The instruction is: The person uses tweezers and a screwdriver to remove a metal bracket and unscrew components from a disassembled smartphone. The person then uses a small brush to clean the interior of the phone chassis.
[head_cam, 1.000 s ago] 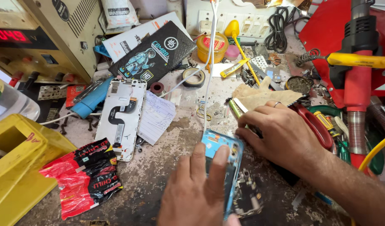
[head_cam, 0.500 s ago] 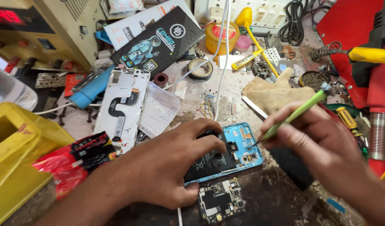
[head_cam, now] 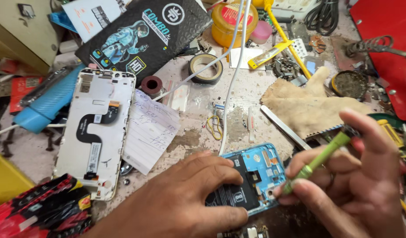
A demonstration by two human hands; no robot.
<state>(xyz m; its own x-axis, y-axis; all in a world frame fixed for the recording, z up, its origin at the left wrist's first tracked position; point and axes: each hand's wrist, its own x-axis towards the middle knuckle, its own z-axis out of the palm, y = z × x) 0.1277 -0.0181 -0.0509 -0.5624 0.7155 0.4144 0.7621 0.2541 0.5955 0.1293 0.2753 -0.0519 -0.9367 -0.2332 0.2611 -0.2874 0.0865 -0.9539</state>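
Note:
My left hand (head_cam: pixel 185 196) lies flat on an opened blue phone (head_cam: pixel 260 169), fingers pressing its black battery (head_cam: pixel 234 196). My right hand (head_cam: pixel 353 176) grips a green screwdriver (head_cam: pixel 320 158) whose tip meets the phone's right edge. A white cable (head_cam: pixel 234 75) runs down from the top to the phone's upper edge. A loose circuit board (head_cam: pixel 251 231) peeks out at the bottom edge, just below the phone.
A white phone frame (head_cam: pixel 97 132) lies to the left beside a handwritten paper slip (head_cam: pixel 150 128). Metal tweezers (head_cam: pixel 284 128), a beige cloth (head_cam: pixel 313 105), a tape roll (head_cam: pixel 206 68), a yellow jar (head_cam: pixel 234 22), a black printed box (head_cam: pixel 145 35) and red-black packets (head_cam: pixel 40 211) crowd the stained bench.
My left hand went from the phone's lower end to lying across its battery. My right hand lifted off the bench with a green screwdriver and brought its tip to the phone's right edge.

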